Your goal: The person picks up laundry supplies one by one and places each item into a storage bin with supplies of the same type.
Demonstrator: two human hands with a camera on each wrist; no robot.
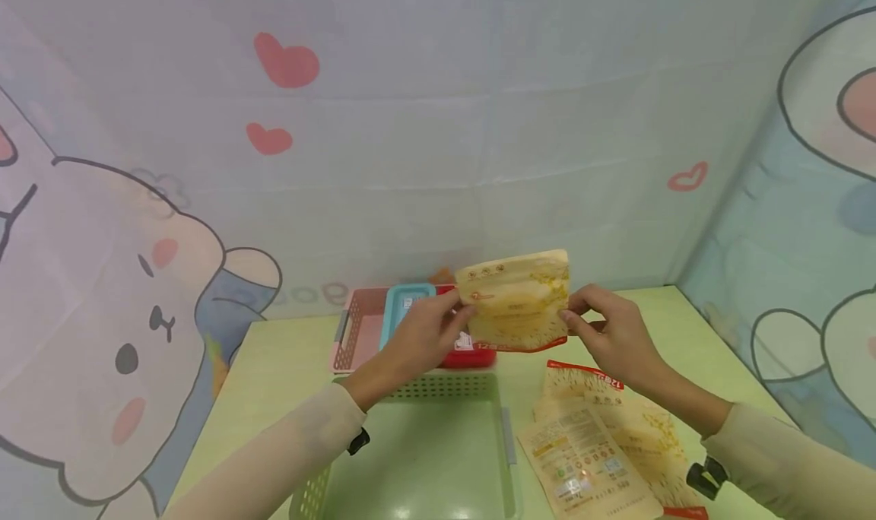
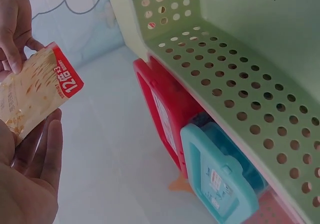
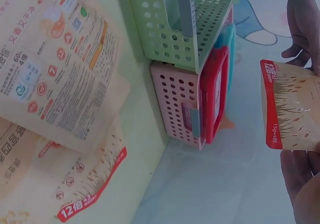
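Observation:
Both hands hold one flat yellow packet (image 1: 516,303) with a red lower edge, raised over the back of the table. The left hand (image 1: 430,326) pinches its left side, thumb in front. At the opposite side, the right hand (image 1: 609,330) pinches it between thumb and fingers. In the left wrist view the packet (image 2: 37,88) shows its red end with white print. The right wrist view shows the packet (image 3: 292,106) between the two hands. More such packets (image 1: 588,467) lie overlapping on the table below the right forearm.
A green perforated basket (image 1: 506,429) stands at the front middle of the table (image 1: 274,353). Behind it is a pink basket (image 1: 349,330) holding a light blue plastic item (image 1: 393,315) and a red one (image 1: 472,359). A printed cloth wall (image 1: 479,125) rises behind the table.

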